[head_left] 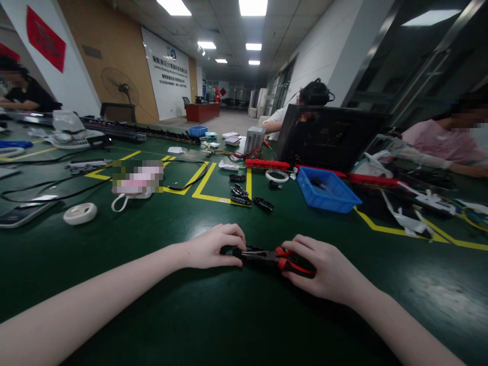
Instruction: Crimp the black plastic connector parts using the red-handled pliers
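Note:
Low over the green table [236, 325], my right hand [324, 267] is wrapped round the red and black handles of a pair of pliers [265, 255]. The jaws point left and meet a small black part [235, 252]. My left hand [213, 246] pinches that part between thumb and fingers; its exact kind is hard to make out. Just beyond my hands lie several small black parts [241, 195], and another black piece [264, 204] sits a little to their right.
A blue bin [328, 190] stands ahead on the right, beside a white ring [277, 176]. On the left are a phone [28, 211], a white roll [80, 213] and black cables [57, 185]. A large black panel [328, 134] rises at the back; other people sit around the table.

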A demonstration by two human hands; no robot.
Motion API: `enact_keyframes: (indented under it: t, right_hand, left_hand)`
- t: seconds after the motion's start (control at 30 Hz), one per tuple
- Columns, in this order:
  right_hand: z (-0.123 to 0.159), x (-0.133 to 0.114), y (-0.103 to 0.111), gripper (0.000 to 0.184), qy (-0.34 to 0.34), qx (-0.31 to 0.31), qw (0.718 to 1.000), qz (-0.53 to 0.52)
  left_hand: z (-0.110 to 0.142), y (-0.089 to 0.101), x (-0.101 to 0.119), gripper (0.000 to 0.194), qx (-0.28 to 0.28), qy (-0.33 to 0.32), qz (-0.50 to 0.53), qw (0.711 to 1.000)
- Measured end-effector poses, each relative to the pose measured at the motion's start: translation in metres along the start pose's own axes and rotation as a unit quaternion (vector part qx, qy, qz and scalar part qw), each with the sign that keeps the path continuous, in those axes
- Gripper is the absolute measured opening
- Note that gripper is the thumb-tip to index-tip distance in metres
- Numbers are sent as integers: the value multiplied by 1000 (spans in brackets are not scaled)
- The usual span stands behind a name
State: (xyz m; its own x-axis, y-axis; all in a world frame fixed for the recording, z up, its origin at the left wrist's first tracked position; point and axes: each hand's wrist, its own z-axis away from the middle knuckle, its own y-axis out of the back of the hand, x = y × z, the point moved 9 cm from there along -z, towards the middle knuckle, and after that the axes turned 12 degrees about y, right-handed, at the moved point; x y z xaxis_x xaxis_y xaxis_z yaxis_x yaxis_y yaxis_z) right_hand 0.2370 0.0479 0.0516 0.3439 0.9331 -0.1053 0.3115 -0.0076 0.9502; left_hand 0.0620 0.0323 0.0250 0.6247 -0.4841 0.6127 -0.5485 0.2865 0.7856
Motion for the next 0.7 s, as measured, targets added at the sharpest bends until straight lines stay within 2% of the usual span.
enact_keyframes:
  t: [0.23, 0.53, 0.63, 0.7]
  right_hand:
    - [2, 3, -4, 35, -18, -20, 1000, -3]
    - [2, 3, -6, 32, -21, 1, 1000, -21]
    - [2, 4, -8, 32, -29, -1, 999, -30]
    - [2, 4, -9, 33, -26, 3, 999, -30]
  left_hand:
    - [-1, -1, -2, 20, 0, 7, 0, 1000]
    - [-1, -1, -5, 19, 4, 27, 16, 999]
    - [0, 1, -2, 30, 11, 27, 39, 999]
    - [3, 11, 9, 41, 48, 35, 65, 996]
